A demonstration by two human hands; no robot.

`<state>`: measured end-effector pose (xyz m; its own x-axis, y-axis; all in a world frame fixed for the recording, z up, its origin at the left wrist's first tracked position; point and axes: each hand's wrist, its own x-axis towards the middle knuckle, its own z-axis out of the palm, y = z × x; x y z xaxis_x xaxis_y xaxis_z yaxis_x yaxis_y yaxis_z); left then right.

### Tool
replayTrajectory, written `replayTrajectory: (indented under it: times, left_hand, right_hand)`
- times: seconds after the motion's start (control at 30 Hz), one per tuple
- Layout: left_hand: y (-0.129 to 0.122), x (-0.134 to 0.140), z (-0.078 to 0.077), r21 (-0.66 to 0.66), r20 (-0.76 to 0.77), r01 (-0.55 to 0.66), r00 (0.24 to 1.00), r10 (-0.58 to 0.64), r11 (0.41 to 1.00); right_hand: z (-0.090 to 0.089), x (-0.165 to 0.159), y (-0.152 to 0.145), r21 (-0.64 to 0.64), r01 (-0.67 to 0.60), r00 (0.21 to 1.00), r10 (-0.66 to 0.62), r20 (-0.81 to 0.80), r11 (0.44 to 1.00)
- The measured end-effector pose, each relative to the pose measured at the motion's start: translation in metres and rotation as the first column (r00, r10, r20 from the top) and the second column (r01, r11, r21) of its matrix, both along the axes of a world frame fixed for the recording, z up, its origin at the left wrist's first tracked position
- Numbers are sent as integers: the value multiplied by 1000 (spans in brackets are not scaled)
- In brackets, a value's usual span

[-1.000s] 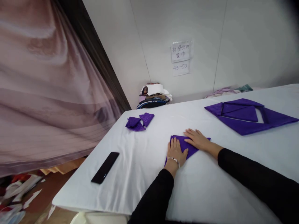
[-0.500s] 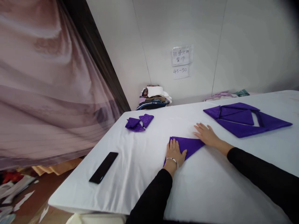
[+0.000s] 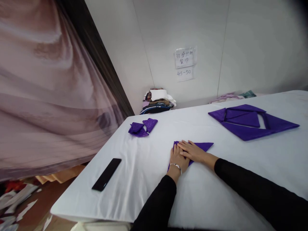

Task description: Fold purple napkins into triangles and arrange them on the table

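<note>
A purple cloth napkin (image 3: 203, 146), folded into a triangle, lies flat on the white-covered table (image 3: 149, 173), its narrow tip to the right. Flat on the napkin's left part rests my left hand (image 3: 178, 159), fingers stretched out, a silver bracelet at the wrist. My right hand (image 3: 192, 151) also lies flat over the napkin, its fingertips overlapping the fingers of my left hand. Neither hand grips anything. The two hands cover much of the napkin's middle.
Another purple folded cloth (image 3: 245, 133) lies at the right, and a small folded purple piece (image 3: 139, 130) at the back left. A black phone-like slab (image 3: 107, 175) sits near the left edge. Stacked clothes (image 3: 157, 102) stand against the wall behind a pinkish curtain (image 3: 60, 96).
My right hand has slid left from the napkin's right tip to beside my left hand, uncovering the tip. My left hand stays nearly in place. The view has shifted slightly.
</note>
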<state>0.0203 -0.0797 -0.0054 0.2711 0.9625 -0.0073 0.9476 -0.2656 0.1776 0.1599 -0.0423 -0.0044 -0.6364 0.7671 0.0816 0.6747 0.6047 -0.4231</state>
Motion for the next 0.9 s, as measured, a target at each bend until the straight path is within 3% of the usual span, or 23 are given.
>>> replayTrajectory:
  times: [0.17, 0.43, 0.63, 0.77, 0.9]
  left_hand:
    - [-12, -25, 2, -19, -77, -46, 996, 44, 999]
    - [-53, -73, 2, 36, -174, -60, 983, 65, 998]
    - [-77, -96, 17, -48, -186, -94, 979, 84, 994]
    - [-68, -80, 33, -62, -88, -170, 983, 164, 984]
    - [-43, -31, 32, 86, 21, -29, 999, 27, 996]
  right_hand:
    - [-1, -2, 0, 10, 3, 999, -3, 34, 1000]
    - [-7, -1, 1, 106, -17, 999, 12, 41, 994]
    - [-4, -3, -1, 130, -26, 996, 16, 83, 991]
    - [-4, -2, -2, 138, -26, 997, 16, 72, 990]
    - [-6, -1, -2, 165, -53, 995, 39, 91, 985]
